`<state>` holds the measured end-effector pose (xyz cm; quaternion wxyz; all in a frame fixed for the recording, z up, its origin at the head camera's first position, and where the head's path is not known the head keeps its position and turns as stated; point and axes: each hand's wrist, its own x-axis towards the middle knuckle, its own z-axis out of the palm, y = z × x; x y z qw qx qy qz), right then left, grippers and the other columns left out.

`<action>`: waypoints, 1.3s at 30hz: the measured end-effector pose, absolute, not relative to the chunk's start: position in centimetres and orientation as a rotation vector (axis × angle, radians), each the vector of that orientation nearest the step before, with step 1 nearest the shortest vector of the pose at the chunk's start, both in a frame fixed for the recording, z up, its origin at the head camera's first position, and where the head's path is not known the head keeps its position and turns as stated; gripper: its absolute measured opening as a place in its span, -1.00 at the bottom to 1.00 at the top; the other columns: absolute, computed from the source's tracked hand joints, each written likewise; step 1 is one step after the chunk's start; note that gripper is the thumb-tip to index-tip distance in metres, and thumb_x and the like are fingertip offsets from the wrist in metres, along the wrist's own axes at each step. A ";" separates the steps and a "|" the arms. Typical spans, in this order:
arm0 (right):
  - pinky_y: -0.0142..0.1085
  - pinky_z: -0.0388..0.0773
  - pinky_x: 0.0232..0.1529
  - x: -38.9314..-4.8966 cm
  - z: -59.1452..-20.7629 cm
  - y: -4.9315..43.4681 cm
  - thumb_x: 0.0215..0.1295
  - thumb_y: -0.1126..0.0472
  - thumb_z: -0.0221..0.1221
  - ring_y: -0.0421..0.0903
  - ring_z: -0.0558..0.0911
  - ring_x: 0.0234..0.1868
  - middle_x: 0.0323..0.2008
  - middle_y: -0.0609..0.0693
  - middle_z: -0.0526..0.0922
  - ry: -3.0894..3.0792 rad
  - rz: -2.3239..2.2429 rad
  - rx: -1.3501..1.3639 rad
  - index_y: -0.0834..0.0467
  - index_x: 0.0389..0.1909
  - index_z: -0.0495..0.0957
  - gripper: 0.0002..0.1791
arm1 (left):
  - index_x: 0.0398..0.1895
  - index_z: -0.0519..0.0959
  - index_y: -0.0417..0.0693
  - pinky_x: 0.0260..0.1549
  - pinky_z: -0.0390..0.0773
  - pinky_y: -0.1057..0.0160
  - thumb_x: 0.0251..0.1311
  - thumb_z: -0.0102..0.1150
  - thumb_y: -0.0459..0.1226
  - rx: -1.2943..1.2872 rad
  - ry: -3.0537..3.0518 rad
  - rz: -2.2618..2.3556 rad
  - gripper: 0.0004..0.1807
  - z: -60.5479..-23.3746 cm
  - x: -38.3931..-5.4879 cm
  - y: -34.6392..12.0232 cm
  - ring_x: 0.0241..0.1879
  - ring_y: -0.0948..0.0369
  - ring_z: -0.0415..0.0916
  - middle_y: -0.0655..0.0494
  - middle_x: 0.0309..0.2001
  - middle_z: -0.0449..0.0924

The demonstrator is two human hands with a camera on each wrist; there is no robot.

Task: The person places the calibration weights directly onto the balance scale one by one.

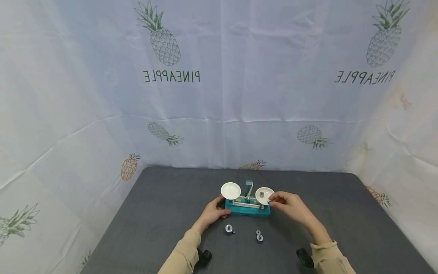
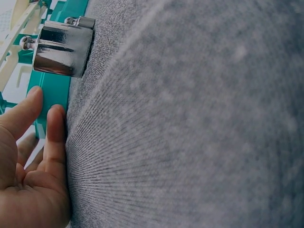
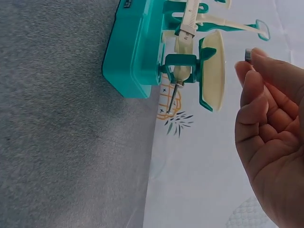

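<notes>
A teal balance scale (image 1: 248, 211) with two cream pans stands on the table. My left hand (image 1: 213, 212) holds the left end of its base, thumb at the front and other fingers around the end and behind. In the left wrist view, the thumb and fingertips of that hand (image 2: 35, 161) lie against the teal base (image 2: 51, 95). Between thumb and fingertip, my right hand (image 1: 289, 205) pinches a small metal weight (image 3: 248, 55) beside the right pan (image 3: 214, 71). One weight (image 1: 261, 194) sits in the right pan. No weight shows in the left pan (image 1: 230, 191).
In front of the scale, a large chrome weight (image 1: 229, 228) stands next to a small one (image 1: 234, 231). Further right are two more weights, one larger (image 1: 260, 238) and one smaller (image 1: 258, 232). A pineapple-print curtain (image 1: 239, 95) hangs behind the dark grey table (image 1: 164, 228).
</notes>
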<state>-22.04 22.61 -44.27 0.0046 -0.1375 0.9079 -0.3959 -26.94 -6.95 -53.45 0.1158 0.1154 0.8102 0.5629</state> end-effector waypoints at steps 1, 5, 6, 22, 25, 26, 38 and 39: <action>-0.41 0.49 -0.40 -22.2 -44.2 22.5 0.22 0.08 0.20 -0.06 0.59 -0.37 -0.35 -0.04 0.65 2.845 -1.242 -0.418 0.02 -0.23 0.60 -0.85 | 0.31 0.27 -0.18 -0.49 0.53 0.32 0.05 0.32 -0.20 0.339 2.375 1.650 -0.26 -53.4 -26.9 -6.9 -0.56 0.32 0.51 0.02 -0.49 0.63; -0.41 0.48 -0.41 -22.8 -44.0 22.3 0.23 0.09 0.19 -0.10 0.56 -0.41 -0.37 -0.03 0.63 2.853 -1.230 -0.386 0.04 -0.22 0.60 -0.84 | 0.31 0.27 -0.20 -0.50 0.52 0.32 0.05 0.32 -0.21 0.343 2.377 1.656 -0.26 -53.4 -26.8 -6.9 -0.57 0.31 0.51 0.01 -0.49 0.63; -0.41 0.48 -0.42 -23.0 -44.0 22.2 0.23 0.09 0.19 -0.10 0.56 -0.41 -0.38 -0.04 0.63 2.857 -1.226 -0.386 0.06 -0.22 0.60 -0.83 | 0.31 0.27 -0.20 -0.50 0.52 0.33 0.05 0.32 -0.21 0.342 2.376 1.657 -0.26 -53.4 -26.8 -6.9 -0.57 0.31 0.50 0.01 -0.49 0.63; -0.36 0.47 -0.41 -25.4 -44.2 21.9 0.23 0.26 0.17 -0.20 0.50 -0.37 -0.36 -0.01 0.63 2.907 -1.082 -0.401 0.16 -0.21 0.61 -0.86 | 0.30 0.27 -0.20 -0.50 0.53 0.34 0.05 0.31 -0.22 0.347 2.358 1.676 -0.27 -53.2 -26.7 -7.0 -0.56 0.33 0.51 -0.02 -0.48 0.63; -0.35 0.49 -0.39 -25.5 -44.2 21.8 0.23 0.28 0.17 -0.18 0.52 -0.35 -0.36 -0.01 0.63 2.918 -1.056 -0.405 0.16 -0.22 0.61 -0.87 | 0.30 0.28 -0.20 -0.49 0.54 0.34 0.05 0.31 -0.23 0.346 2.348 1.682 -0.28 -53.2 -26.6 -7.0 -0.56 0.32 0.51 -0.02 -0.48 0.63; -0.34 0.50 -0.39 -25.5 -44.2 21.8 0.23 0.28 0.16 -0.18 0.53 -0.35 -0.36 -0.01 0.63 2.921 -1.046 -0.414 0.16 -0.23 0.61 -0.87 | 0.30 0.28 -0.19 -0.49 0.54 0.34 0.05 0.31 -0.23 0.342 2.347 1.682 -0.28 -53.1 -26.6 -7.0 -0.56 0.32 0.51 -0.01 -0.48 0.63; -0.34 0.49 -0.41 -26.1 -43.9 21.6 0.22 0.28 0.18 -0.17 0.54 -0.36 -0.35 0.02 0.64 2.942 -0.979 -0.467 0.20 -0.22 0.62 -0.85 | 0.28 0.30 -0.21 -0.53 0.53 0.33 0.04 0.31 -0.27 0.341 2.369 1.699 -0.30 -53.2 -26.5 -6.8 -0.58 0.31 0.49 -0.10 -0.47 0.63; -0.34 0.49 -0.42 -26.1 -43.9 21.6 0.21 0.28 0.18 -0.16 0.54 -0.36 -0.35 0.03 0.64 2.942 -0.977 -0.481 0.21 -0.21 0.62 -0.85 | 0.28 0.30 -0.22 -0.53 0.53 0.32 0.05 0.31 -0.28 0.343 2.372 1.704 -0.30 -53.1 -26.4 -6.7 -0.58 0.31 0.49 -0.13 -0.47 0.64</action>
